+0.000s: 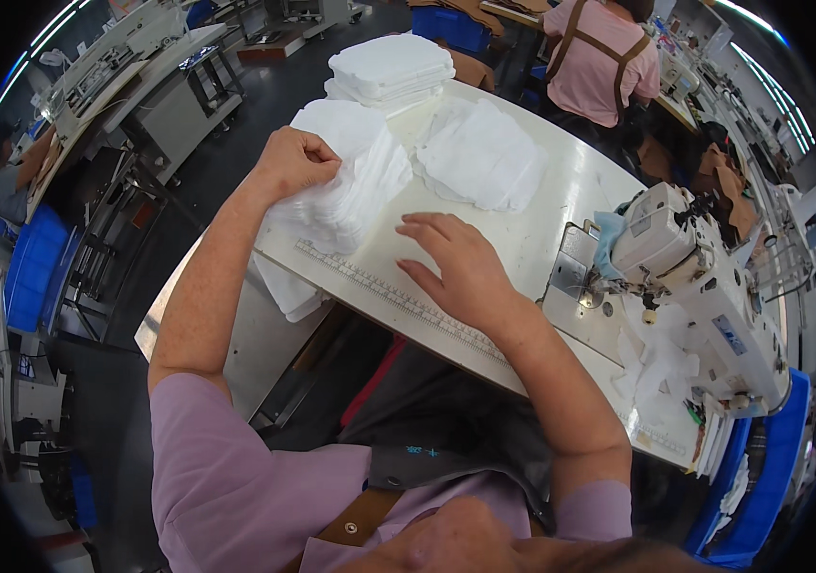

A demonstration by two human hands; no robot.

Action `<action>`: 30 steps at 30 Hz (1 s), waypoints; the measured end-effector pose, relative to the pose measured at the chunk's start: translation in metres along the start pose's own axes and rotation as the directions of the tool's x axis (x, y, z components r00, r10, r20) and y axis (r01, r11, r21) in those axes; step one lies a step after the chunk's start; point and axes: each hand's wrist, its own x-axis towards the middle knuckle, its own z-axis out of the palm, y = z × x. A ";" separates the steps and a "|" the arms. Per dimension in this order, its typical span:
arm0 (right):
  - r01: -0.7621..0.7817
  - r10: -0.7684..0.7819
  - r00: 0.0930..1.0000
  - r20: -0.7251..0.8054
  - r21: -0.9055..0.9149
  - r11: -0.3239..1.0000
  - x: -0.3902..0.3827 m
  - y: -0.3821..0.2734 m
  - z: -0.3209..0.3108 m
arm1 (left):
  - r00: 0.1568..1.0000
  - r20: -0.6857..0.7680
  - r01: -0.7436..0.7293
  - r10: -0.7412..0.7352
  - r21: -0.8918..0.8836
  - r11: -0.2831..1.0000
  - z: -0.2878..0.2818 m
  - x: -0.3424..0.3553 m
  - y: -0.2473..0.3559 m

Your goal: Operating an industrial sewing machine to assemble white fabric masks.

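Note:
A loose, fanned stack of thin white fabric pieces (355,205) lies at the table's left end. My left hand (298,164) is closed in a pinch at the upper left of this stack, gripping the edge of the fabric. My right hand (460,272) is open over the table, fingers spread and holding nothing, just right of the stack. Beyond it a flatter pile of white fabric pieces (484,158) rests on the tabletop. A neat, thick stack of white fabric (391,65) sits at the far left corner.
The white table (561,177) has a ruler strip (398,294) along its front edge. A white sewing machine (713,277) stands at right, with crumpled white scraps (656,349) beside it. Below is a blue bin (780,458). Ahead, a person in pink (604,62) sits.

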 end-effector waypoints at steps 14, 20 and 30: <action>-0.615 0.616 0.772 0.157 0.434 0.659 0.098 0.058 0.094 | 0.954 -0.134 0.020 -0.269 -0.865 0.502 -0.006 0.022 -0.039; -0.618 0.621 0.768 0.155 0.429 0.659 0.096 0.053 0.099 | 0.686 -0.584 -0.614 -0.434 -0.785 0.085 -0.145 0.066 -0.022; -0.605 0.581 0.794 0.180 0.332 0.724 0.002 0.025 0.023 | 0.978 -0.025 -0.176 0.208 -0.635 0.752 0.020 -0.032 0.126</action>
